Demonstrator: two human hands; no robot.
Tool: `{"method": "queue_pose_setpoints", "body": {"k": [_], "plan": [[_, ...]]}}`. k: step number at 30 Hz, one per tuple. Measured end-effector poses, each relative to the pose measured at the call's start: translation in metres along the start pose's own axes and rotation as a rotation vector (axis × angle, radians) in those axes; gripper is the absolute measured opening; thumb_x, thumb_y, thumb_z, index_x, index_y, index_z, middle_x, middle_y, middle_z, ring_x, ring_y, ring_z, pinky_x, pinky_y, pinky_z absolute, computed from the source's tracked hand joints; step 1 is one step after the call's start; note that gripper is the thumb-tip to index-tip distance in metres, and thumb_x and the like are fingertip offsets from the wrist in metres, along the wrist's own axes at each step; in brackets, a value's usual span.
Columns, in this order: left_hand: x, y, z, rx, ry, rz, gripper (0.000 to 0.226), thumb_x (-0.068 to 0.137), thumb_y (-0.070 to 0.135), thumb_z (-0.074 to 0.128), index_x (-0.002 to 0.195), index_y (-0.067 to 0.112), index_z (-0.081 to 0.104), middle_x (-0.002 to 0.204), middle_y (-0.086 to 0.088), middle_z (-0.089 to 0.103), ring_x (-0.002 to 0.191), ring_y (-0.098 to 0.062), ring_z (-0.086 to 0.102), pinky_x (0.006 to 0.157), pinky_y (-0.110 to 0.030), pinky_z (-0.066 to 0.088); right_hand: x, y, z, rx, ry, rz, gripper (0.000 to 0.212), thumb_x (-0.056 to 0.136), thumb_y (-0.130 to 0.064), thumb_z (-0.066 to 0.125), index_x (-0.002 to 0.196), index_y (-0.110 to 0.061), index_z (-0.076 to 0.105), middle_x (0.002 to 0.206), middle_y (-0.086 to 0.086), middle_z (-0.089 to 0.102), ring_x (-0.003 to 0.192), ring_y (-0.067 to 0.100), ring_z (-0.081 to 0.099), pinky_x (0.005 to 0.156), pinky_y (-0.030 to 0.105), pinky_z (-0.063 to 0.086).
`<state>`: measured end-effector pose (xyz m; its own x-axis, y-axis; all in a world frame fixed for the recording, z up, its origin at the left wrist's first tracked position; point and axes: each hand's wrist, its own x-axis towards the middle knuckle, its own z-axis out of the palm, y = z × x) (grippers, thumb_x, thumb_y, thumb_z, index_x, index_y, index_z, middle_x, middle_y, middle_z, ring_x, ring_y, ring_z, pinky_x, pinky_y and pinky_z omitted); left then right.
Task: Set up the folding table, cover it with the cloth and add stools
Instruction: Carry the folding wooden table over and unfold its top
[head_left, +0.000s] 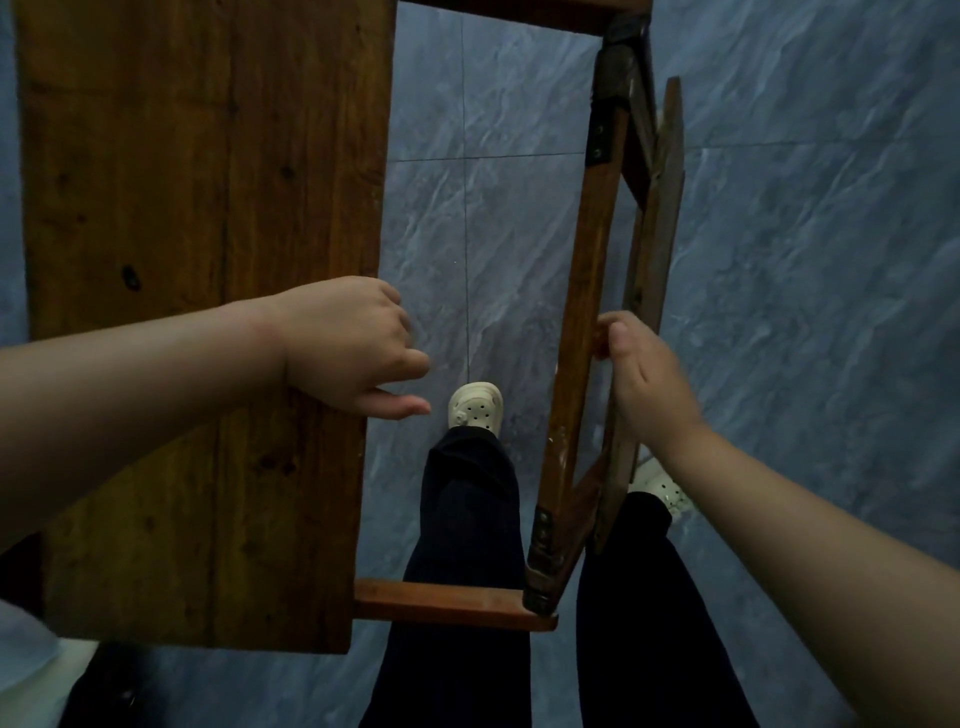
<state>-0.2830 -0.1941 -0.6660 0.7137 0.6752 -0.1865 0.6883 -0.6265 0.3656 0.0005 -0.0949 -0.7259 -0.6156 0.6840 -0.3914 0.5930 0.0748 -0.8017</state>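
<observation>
The folding table is partly unfolded below me. Its brown wooden top panel (197, 218) fills the left side. A wooden leg frame (587, 291) with dark metal hinges stands on the right, joined to the panel by a short crossbar (447, 605). My left hand (348, 348) hovers over the panel's right edge, fingers loosely curled, holding nothing. My right hand (644, 379) is closed around the leg frame's rail near its middle. No cloth or stool is in view.
Blue-grey marbled floor tiles (805, 234) lie all around. My legs in dark trousers (467, 545) and pale perforated shoes (475, 410) stand between the panel and the leg frame. A pale object (31, 670) shows at the bottom left corner.
</observation>
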Motion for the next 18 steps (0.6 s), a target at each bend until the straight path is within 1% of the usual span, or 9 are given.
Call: {"method": "queue_pose_setpoints", "body": {"k": [2,5,7,9,10,12,13,16,18], "plan": [[-0.001,-0.001,0.002,-0.005,-0.006,0.001,0.063,0.094,0.057,0.016,0.058,0.020,0.051,0.041,0.006,0.044,0.037,-0.014,0.042,0.050,-0.025,0.036,0.001,0.031,-0.009,-0.376,-0.183,-0.068,0.026,0.093,-0.021,0.044,0.116,-0.018,0.056,0.111,0.001,0.060,0.109,0.017,0.053,0.092,0.029,0.042],[0.000,-0.001,0.003,0.003,0.003,0.004,0.061,0.094,0.058,0.018,0.058,0.020,0.050,0.041,0.006,0.043,0.038,-0.014,0.041,0.053,-0.023,0.029,0.005,0.062,-0.011,-0.956,-0.582,-0.271,0.057,0.085,-0.009,0.051,0.140,-0.010,0.038,0.147,0.011,0.036,0.142,0.029,0.020,0.116,0.039,0.011],[0.000,-0.002,0.003,0.007,0.006,0.008,0.060,0.093,0.058,0.019,0.059,0.019,0.051,0.041,0.006,0.043,0.038,-0.015,0.042,0.054,-0.024,0.028,0.010,0.068,-0.012,-1.300,-0.737,-0.316,0.062,0.090,-0.017,0.045,0.147,-0.009,0.021,0.156,0.012,0.016,0.145,0.032,0.000,0.116,0.043,-0.006],[0.001,-0.001,0.003,0.008,0.006,0.011,0.059,0.093,0.057,0.022,0.059,0.019,0.051,0.041,0.006,0.043,0.038,-0.015,0.042,0.054,-0.024,0.027,0.017,0.074,-0.014,-1.498,-0.815,-0.373,0.062,0.091,-0.024,0.044,0.147,-0.010,0.020,0.155,0.013,0.017,0.144,0.035,-0.001,0.110,0.052,-0.016],[0.001,-0.001,0.003,0.008,0.006,0.012,0.058,0.093,0.057,0.023,0.059,0.019,0.051,0.041,0.006,0.043,0.038,-0.015,0.042,0.054,-0.024,0.027,0.021,0.076,-0.015,-1.546,-0.819,-0.434,0.061,0.088,-0.025,0.052,0.143,-0.010,0.031,0.149,0.014,0.030,0.142,0.036,0.011,0.108,0.057,-0.017],[0.003,-0.001,0.003,-0.003,-0.003,0.006,0.057,0.093,0.056,0.025,0.059,0.018,0.050,0.041,0.005,0.043,0.038,-0.016,0.042,0.053,-0.025,0.029,0.033,0.079,-0.017,-1.554,-0.802,-0.610,0.048,0.072,-0.020,0.072,0.117,-0.010,0.060,0.117,0.012,0.060,0.120,0.035,0.046,0.111,0.062,0.004],[0.005,0.000,0.003,-0.004,-0.006,0.004,0.057,0.093,0.056,0.025,0.060,0.017,0.050,0.041,0.004,0.043,0.038,-0.017,0.041,0.052,-0.025,0.030,0.038,0.078,-0.019,-1.544,-0.765,-0.710,0.041,0.071,-0.020,0.073,0.110,-0.013,0.065,0.109,0.007,0.064,0.113,0.031,0.052,0.112,0.062,0.011],[0.014,0.002,0.000,0.001,-0.002,0.016,0.060,0.093,0.057,0.023,0.059,0.016,0.051,0.041,0.003,0.043,0.037,-0.017,0.039,0.050,-0.026,0.031,0.050,0.076,-0.029,-1.592,-0.888,-0.685,0.039,0.094,-0.026,0.043,0.132,-0.022,0.047,0.137,-0.002,0.047,0.134,0.025,0.031,0.116,0.052,-0.004],[0.024,0.004,-0.003,0.001,0.009,0.031,0.061,0.093,0.057,0.022,0.059,0.015,0.051,0.041,0.003,0.044,0.037,-0.017,0.040,0.049,-0.027,0.031,0.051,0.070,-0.038,-1.591,-0.955,-0.685,0.037,0.095,-0.027,0.040,0.131,-0.021,0.047,0.137,-0.001,0.046,0.134,0.027,0.030,0.115,0.048,0.017]]}}
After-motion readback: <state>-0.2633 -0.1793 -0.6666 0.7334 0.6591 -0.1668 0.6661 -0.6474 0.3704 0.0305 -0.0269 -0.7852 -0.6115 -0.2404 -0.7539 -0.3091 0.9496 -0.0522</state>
